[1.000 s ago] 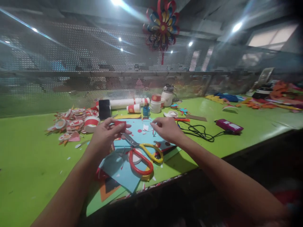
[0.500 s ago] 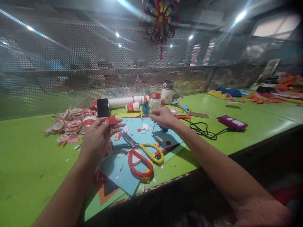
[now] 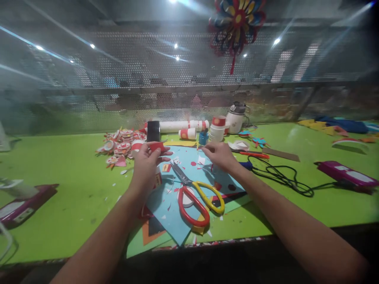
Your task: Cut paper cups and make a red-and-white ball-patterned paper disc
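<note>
The left hand [image 3: 149, 161] pinches a small red piece [image 3: 156, 146] with its thumb, and some of its fingers are spread out. The right hand [image 3: 220, 155] has its thumb and finger close together, but I cannot tell if it pinches anything. The hands are well apart, both over the blue paper [image 3: 177, 227]. A hard squeeze could bend the red piece. If it slips, it could get lost in the scraps [image 3: 193, 163] below. The scissors [image 3: 186, 180] lie on the paper, points toward the left hand, so a low, quick move could get it poked. The blue jar [image 3: 203, 138] stands just past the right hand, and a bump could tip it into the cups [image 3: 217, 132] beside it on the green surface [image 3: 74, 169]
</note>
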The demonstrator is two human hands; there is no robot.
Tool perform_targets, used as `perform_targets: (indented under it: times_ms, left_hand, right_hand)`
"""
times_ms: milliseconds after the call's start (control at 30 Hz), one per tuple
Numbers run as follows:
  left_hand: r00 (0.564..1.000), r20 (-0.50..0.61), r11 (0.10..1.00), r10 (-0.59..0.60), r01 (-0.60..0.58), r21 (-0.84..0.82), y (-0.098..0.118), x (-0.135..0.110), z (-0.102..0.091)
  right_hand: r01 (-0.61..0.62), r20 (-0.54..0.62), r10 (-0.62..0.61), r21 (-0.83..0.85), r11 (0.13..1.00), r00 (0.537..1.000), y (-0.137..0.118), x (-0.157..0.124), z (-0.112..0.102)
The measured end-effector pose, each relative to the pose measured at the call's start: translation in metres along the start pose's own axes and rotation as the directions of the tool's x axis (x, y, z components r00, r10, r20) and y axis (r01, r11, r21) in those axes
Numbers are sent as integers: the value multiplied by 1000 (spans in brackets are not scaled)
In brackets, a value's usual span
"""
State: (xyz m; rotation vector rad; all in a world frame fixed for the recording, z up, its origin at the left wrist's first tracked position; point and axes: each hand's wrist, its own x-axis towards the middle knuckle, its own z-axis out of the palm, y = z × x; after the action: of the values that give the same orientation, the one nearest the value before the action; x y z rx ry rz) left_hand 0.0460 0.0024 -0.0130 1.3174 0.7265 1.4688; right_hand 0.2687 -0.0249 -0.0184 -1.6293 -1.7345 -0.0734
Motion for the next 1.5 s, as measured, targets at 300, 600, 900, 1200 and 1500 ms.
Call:
perform_targets:
  times_ms: [300,600,900,1200,1500]
  left_hand:
    - [995,-50,993,86,-90,-82,-5,4,-3]
    - [986,-116,986,117,-129,-103,0,3,-5]
    - [977,-164,981,139,-158,-110,8,0,-5]
    - [981,-137,982,137,-153,-114,5,0,-4]
    - [959,241,988,-149,156,-13,5,-12,9]
  right_hand:
    - [67,-72,-66,20,998,995,8,-17,8]
    - [94,-89,-95,-16,995,992,-4,-20,10]
    - [219,18,-219,-30,975,976,-32,-4,10]
    - [169,-159,-158,54,984,974,-26,13,-7]
    - [-14,-364,69,151,988,929,19,24,-44]
